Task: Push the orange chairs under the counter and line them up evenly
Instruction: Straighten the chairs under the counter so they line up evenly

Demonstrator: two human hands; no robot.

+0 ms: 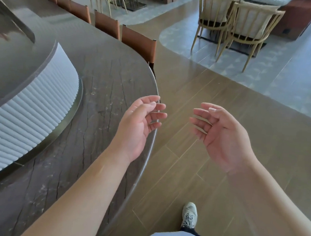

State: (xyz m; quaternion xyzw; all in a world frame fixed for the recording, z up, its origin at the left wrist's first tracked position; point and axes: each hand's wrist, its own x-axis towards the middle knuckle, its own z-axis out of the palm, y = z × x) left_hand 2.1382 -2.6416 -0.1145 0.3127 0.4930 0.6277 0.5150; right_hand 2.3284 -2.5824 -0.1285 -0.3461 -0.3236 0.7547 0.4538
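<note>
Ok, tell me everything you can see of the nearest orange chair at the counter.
Only the backrest of the nearest orange chair shows: a flat rust-orange panel, leather-like, with dark trim at its upper right corner and a dark frame below. It stands upright, tucked close against the curved edge of the dark stone-look counter, first in a row of similar chairs. Seat and legs are hidden. Neither hand touches it.

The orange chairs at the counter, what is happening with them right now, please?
A person stands beside the curved dark counter with both hands raised and holding nothing: the left hand is over the counter's edge, the right hand over the wooden floor. The orange chairs stand in a row ahead, their backs close against the counter. Neither hand touches a chair.
</note>
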